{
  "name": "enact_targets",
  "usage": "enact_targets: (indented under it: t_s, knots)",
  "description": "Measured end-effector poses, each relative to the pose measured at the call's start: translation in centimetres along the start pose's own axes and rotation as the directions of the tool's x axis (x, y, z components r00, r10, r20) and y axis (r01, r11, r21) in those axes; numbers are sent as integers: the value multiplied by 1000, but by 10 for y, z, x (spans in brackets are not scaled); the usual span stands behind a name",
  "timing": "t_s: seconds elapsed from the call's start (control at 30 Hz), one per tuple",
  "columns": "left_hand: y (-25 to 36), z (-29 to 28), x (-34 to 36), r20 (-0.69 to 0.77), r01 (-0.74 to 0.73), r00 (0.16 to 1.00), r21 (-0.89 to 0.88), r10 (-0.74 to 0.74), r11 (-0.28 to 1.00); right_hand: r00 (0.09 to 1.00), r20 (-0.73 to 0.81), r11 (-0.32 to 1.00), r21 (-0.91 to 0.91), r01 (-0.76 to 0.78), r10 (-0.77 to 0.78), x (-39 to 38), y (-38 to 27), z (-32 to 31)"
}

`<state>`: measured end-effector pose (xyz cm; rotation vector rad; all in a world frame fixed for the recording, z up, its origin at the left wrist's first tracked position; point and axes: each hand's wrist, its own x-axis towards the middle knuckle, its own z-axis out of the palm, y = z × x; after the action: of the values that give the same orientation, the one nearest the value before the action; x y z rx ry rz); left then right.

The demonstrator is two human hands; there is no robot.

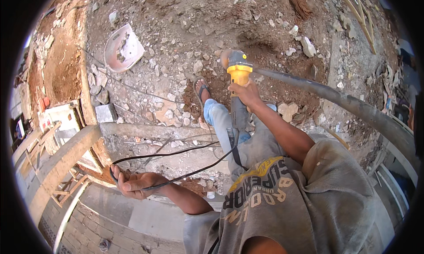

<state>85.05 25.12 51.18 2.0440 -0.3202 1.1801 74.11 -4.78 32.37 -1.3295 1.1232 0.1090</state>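
Observation:
My right hand (248,94) is wrapped round the body of a yellow and dark grey angle grinder (240,73). The grinder's head points away from me, with a round disc (225,59) at its left side. Close by the head is the end of a long dark pipe (327,91); whether they touch I cannot tell. Off to the left, my left hand (136,183) has its fingers closed on a looped black power cord (176,152). The cord runs back toward the grinder's rear end, near my legs.
Broken stones and loose soil cover the ground. A pinkish white broken basin piece (125,48) lies at the far left, above a grey block (106,113). A wooden beam (66,163) slants along the left. My sandalled foot (202,90) stands near the grinder.

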Motion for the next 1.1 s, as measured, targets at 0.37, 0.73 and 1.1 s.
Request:
enact_targets:
  t_s: [0.37, 0.73, 1.1]
  knots:
    - [-117, 223, 172, -52, -538, 817, -429, 575, 726, 935, -231, 791, 607, -78, 269, -3, -25, 141]
    - [-86, 323, 174, 309, -587, 532, -536, 788, 607, 829, -480, 721, 678, 142, 288, 31, -86, 110]
    - [-180, 336, -112, 730, -158, -679, -45, -75, 986, 723, -647, 820, 534, 205, 241, 165, 60, 86]
